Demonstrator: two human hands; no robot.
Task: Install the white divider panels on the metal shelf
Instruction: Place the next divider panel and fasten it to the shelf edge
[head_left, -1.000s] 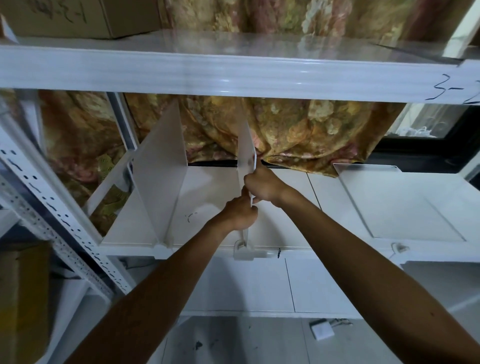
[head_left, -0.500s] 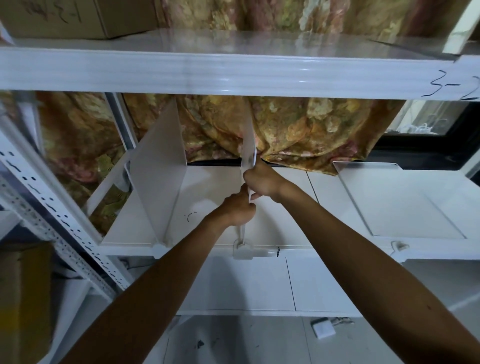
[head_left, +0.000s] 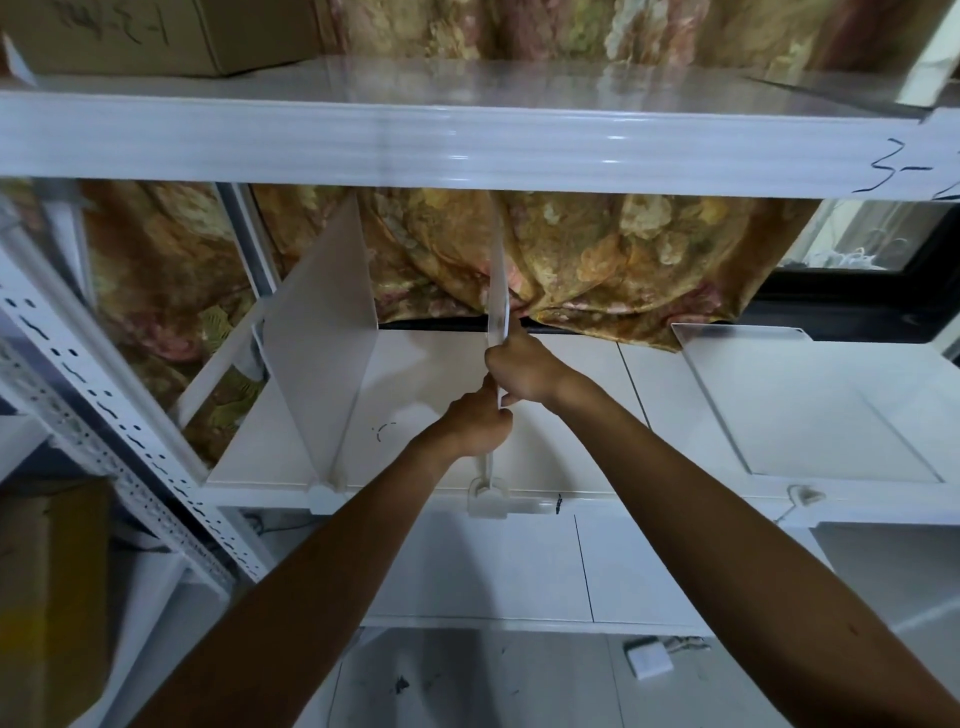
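A white divider panel (head_left: 497, 291) stands edge-on to me in the middle of the white metal shelf (head_left: 426, 384), its foot in a white clip (head_left: 487, 498) on the shelf's front lip. My left hand (head_left: 475, 423) grips the panel's front edge low down. My right hand (head_left: 522, 369) grips the same edge just above it. To the left a second white divider panel (head_left: 322, 343) stands upright in its own clip (head_left: 323, 498). A third panel (head_left: 789, 400) lies flat on the shelf at the right.
The upper shelf beam (head_left: 467, 145) runs overhead with a cardboard box (head_left: 156, 31) on top. A flowered curtain (head_left: 597, 260) hangs behind. A perforated upright (head_left: 104, 405) slants at left. Another clip (head_left: 804, 493) sits on the front lip at right. A small white box (head_left: 647, 659) lies on the floor.
Both hands have stayed clasped on the middle panel's front edge and shifted only slightly; the panel remains upright in its clip.
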